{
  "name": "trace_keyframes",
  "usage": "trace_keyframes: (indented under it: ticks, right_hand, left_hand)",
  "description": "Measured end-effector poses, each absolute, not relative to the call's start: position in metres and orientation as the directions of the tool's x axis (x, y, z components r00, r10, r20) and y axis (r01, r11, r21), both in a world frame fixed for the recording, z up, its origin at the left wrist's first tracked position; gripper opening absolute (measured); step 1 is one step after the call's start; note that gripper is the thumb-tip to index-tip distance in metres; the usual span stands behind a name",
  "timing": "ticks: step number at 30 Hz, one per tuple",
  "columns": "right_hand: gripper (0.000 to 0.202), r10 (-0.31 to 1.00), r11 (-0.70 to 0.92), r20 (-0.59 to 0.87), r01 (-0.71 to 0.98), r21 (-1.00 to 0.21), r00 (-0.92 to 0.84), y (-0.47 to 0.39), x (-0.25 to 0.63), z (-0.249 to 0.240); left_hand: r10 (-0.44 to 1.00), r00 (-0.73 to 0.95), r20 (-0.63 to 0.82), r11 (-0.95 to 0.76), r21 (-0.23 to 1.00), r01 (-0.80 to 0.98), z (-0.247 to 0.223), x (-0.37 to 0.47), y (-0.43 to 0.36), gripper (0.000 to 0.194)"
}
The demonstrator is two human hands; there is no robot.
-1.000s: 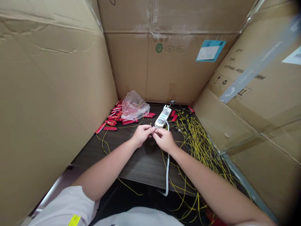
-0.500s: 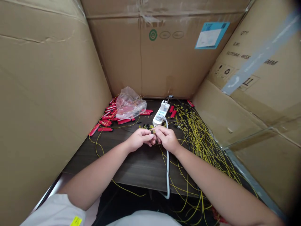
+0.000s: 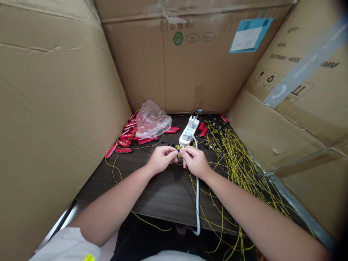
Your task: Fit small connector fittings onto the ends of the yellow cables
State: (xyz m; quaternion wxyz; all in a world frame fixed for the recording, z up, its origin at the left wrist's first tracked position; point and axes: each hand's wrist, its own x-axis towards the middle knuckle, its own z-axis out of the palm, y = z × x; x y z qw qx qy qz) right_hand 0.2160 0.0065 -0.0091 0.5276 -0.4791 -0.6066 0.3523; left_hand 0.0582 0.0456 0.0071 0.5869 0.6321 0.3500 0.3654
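Observation:
My left hand (image 3: pixel 162 159) is closed in a pinch, its thumb and forefinger meeting at a small black part (image 3: pixel 178 150). Opposite it, my right hand (image 3: pixel 196 161) pinches at the same spot, fingertips almost touching the left ones. What the right fingers hold is too small and covered to make out. Just behind the fingertips lie small yellow and black pieces (image 3: pixel 178 146). A white power strip (image 3: pixel 189 131) with plugs in it stands beyond my right hand, and its thick white cord (image 3: pixel 197 206) runs down past that hand and over the table's front edge.
Cardboard walls (image 3: pixel 174 69) close in the dark table (image 3: pixel 160 195) at the back and both sides. Red-cased pieces (image 3: pixel 123 150) and a clear plastic bag (image 3: pixel 152 121) lie at the back left. Tangled yellow wires (image 3: pixel 241 156) spread along the right side and hang over the front.
My fingertips have drawn slightly apart, and the pinched part shows less yellow between them. The whole view has shifted a little.

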Motion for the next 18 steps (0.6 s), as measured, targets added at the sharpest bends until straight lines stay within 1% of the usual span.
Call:
trace_keyframes:
  ticks: [2, 3, 5, 7, 9, 11, 18]
  right_hand:
    - [0.025, 0.918, 0.376, 0.396, 0.304, -0.875, 0.007, 0.008, 0.217, -0.010]
    - [0.022, 0.885, 0.435, 0.466, 0.369, -0.822, -0.006, 0.009, 0.218, -0.011]
    - [0.017, 0.791, 0.553, 0.609, 0.491, -0.673, -0.058, 0.012, 0.219, -0.010]
    - [0.016, 0.707, 0.624, 0.697, 0.567, -0.538, -0.116, 0.015, 0.221, -0.010]
    - [0.015, 0.673, 0.639, 0.724, 0.612, -0.466, -0.151, 0.017, 0.221, -0.010]
    - [0.016, 0.669, 0.629, 0.723, 0.650, -0.427, -0.172, 0.019, 0.221, -0.011]
    - [0.016, 0.638, 0.619, 0.738, 0.717, -0.321, -0.220, 0.017, 0.219, -0.007]
  left_hand:
    - [0.862, 0.504, 0.042, -0.075, 0.996, 0.045, 0.008, 0.058, 0.045, 0.033]
    - [0.860, 0.509, 0.028, -0.057, 0.998, 0.042, 0.009, 0.058, 0.045, 0.033]
    - [0.859, 0.512, -0.020, 0.023, 1.000, 0.001, 0.008, 0.058, 0.046, 0.033]
    - [0.851, 0.517, -0.086, 0.135, 0.989, -0.058, 0.006, 0.059, 0.047, 0.033]
    - [0.839, 0.525, -0.143, 0.230, 0.968, -0.103, 0.004, 0.059, 0.048, 0.034]
    - [0.831, 0.525, -0.183, 0.292, 0.947, -0.131, 0.003, 0.060, 0.048, 0.034]
    - [0.836, 0.477, -0.272, 0.399, 0.898, -0.188, 0.004, 0.059, 0.050, 0.031]
